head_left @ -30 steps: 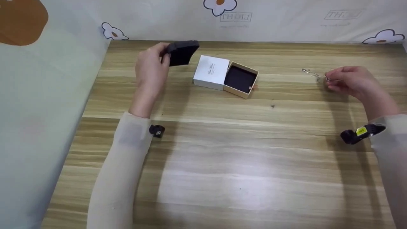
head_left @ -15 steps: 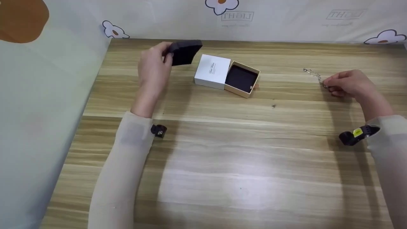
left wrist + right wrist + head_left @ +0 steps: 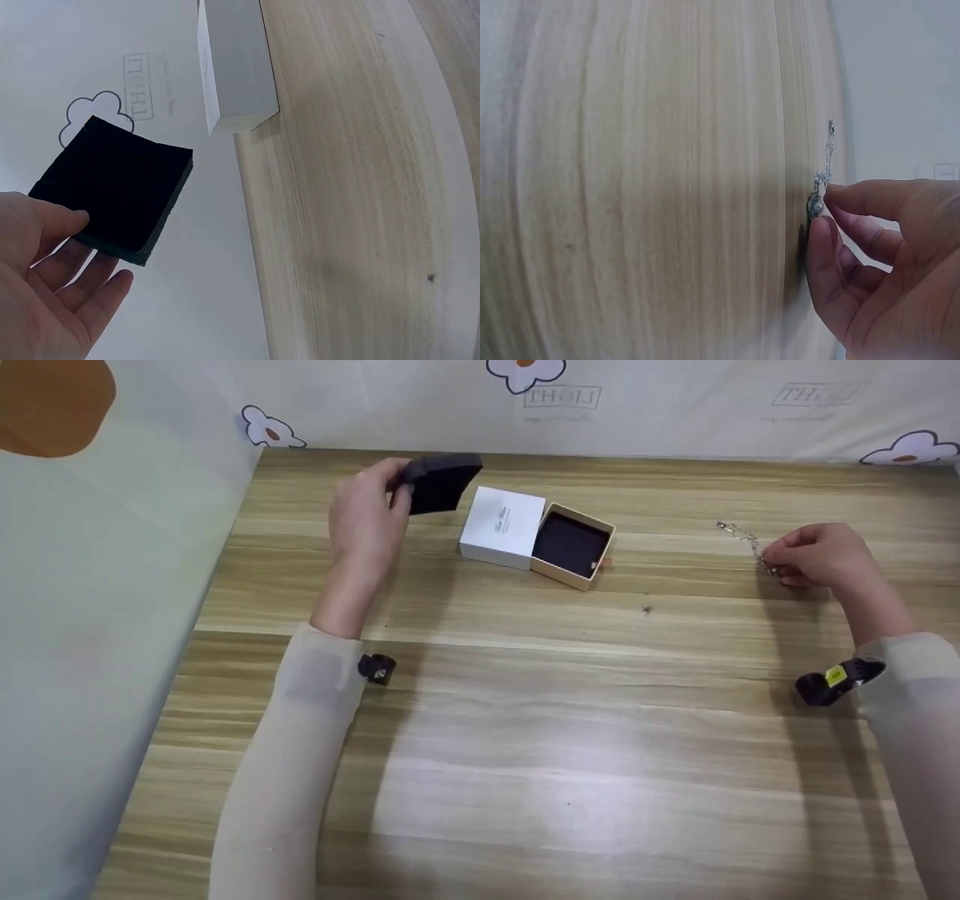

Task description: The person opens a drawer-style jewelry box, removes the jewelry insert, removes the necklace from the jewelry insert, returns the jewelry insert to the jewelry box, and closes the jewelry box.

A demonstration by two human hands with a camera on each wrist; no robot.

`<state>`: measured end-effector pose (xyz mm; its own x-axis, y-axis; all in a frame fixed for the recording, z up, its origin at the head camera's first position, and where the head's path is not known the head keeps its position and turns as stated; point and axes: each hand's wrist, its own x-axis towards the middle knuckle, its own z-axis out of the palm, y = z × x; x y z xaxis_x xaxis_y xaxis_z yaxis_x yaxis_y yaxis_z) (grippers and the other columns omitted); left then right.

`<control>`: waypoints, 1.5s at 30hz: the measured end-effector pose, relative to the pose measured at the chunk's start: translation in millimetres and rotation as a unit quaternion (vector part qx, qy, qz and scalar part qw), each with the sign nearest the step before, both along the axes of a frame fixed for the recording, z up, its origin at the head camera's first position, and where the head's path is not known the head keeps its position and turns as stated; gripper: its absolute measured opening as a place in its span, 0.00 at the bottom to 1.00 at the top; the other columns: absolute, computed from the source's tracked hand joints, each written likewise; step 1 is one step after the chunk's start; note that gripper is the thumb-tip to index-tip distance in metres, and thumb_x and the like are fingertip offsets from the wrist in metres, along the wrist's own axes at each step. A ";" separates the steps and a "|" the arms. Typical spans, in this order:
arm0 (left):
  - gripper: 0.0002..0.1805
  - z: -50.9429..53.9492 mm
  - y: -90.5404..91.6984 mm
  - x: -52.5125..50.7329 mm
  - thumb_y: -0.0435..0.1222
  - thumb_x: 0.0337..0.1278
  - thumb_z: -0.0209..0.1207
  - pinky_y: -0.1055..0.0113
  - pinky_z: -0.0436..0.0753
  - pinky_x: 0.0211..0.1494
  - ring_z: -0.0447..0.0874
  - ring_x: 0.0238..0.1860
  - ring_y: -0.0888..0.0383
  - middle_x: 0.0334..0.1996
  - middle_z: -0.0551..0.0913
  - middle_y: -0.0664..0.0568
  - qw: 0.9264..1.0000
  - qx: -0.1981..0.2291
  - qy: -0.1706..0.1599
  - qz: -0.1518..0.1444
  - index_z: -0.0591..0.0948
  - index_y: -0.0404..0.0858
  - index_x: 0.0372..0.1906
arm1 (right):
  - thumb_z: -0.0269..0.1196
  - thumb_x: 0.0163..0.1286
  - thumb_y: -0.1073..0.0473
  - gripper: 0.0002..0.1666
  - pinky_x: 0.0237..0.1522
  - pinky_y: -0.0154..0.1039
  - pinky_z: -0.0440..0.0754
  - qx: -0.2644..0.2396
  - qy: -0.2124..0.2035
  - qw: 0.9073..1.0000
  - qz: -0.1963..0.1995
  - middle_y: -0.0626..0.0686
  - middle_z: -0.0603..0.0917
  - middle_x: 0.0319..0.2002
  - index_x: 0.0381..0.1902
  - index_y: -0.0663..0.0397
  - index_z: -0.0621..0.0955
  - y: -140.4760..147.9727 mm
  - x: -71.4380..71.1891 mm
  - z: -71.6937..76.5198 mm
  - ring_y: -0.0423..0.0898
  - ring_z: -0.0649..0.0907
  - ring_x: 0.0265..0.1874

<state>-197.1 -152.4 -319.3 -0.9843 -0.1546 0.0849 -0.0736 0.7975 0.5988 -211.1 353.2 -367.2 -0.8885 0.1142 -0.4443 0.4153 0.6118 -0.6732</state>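
Observation:
My left hand (image 3: 366,517) pinches a black foam pad (image 3: 112,187) by its near edge, thumb on one face and fingers behind, and holds it raised above the back left of the table. To its right lies a white box sleeve (image 3: 501,526) with small print, touching an open box tray (image 3: 573,577) with a dark inside. On the right, my right hand (image 3: 823,556) has thumb and fingertips at one end of a thin silvery chain (image 3: 752,544), perhaps a bracelet. The rest of the chain trails away to the back left on the wood.
The wooden table (image 3: 510,720) reaches back to a pale curtain (image 3: 390,405) with flower prints. A small dark speck (image 3: 646,610) lies in front of the box tray. A small orange tab (image 3: 607,562) sticks out of the tray's right side.
My right hand has shifted slightly left and toward me along the chain, whose near part lies differently now. The left hand keeps the foam pad raised, nearly still.

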 end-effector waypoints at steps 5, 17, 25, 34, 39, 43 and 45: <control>0.17 2.4 1.8 0.3 0.37 0.72 0.54 0.64 0.78 0.66 0.81 0.62 0.59 0.58 0.84 0.54 1.000 0.011 -0.006 -0.001 0.82 0.48 0.60 | 0.64 0.69 0.55 0.06 0.30 0.26 0.84 0.006 0.011 1.000 0.004 0.33 0.80 0.22 0.33 0.47 0.79 -4.3 0.0 4.9 0.30 0.80 0.24; 0.15 2.1 5.3 0.6 0.31 0.69 0.56 0.71 0.80 0.60 0.82 0.51 0.62 0.53 0.86 0.48 0.986 0.160 0.014 -0.046 0.83 0.39 0.56 | 0.62 0.71 0.52 0.05 0.34 0.26 0.84 -0.037 0.028 0.998 0.035 0.32 0.81 0.28 0.34 0.41 0.81 -33.8 -4.7 22.8 0.31 0.82 0.29; 0.14 2.9 8.0 -0.9 0.31 0.67 0.58 0.70 0.80 0.58 0.84 0.49 0.59 0.50 0.86 0.45 0.976 0.210 0.025 -0.054 0.83 0.36 0.55 | 0.61 0.72 0.54 0.04 0.34 0.25 0.83 -0.073 0.026 0.995 0.056 0.32 0.82 0.31 0.35 0.41 0.82 -63.1 -9.9 34.3 0.33 0.82 0.29; 0.15 5.1 13.6 0.1 0.28 0.66 0.58 0.67 0.85 0.56 0.85 0.53 0.56 0.54 0.85 0.41 0.949 0.308 0.013 -0.067 0.81 0.33 0.56 | 0.60 0.73 0.53 0.07 0.36 0.25 0.83 -0.091 0.032 0.992 0.085 0.35 0.82 0.34 0.43 0.48 0.80 -96.9 -10.0 44.5 0.33 0.81 0.31; 0.14 6.0 22.2 0.4 0.28 0.66 0.58 0.66 0.86 0.53 0.85 0.52 0.56 0.53 0.85 0.40 0.938 0.335 0.009 -0.084 0.82 0.32 0.54 | 0.61 0.73 0.54 0.05 0.36 0.25 0.84 -0.096 0.042 0.989 0.105 0.36 0.82 0.34 0.42 0.48 0.81 -115.1 -9.2 48.1 0.35 0.81 0.31; 0.14 7.3 30.7 -0.5 0.29 0.66 0.58 0.67 0.86 0.53 0.85 0.52 0.56 0.53 0.85 0.41 0.937 0.335 0.005 -0.097 0.81 0.32 0.54 | 0.62 0.72 0.55 0.04 0.36 0.26 0.84 -0.100 0.048 0.987 0.116 0.37 0.82 0.34 0.41 0.48 0.81 -129.8 -7.8 50.2 0.36 0.81 0.31; 0.14 7.8 34.8 -1.3 0.29 0.66 0.58 0.67 0.85 0.54 0.85 0.53 0.56 0.53 0.85 0.41 0.938 0.332 0.002 -0.102 0.81 0.32 0.54 | 0.62 0.72 0.56 0.05 0.37 0.26 0.84 -0.102 0.051 0.986 0.124 0.38 0.82 0.34 0.41 0.49 0.81 -136.6 -7.2 50.8 0.36 0.81 0.31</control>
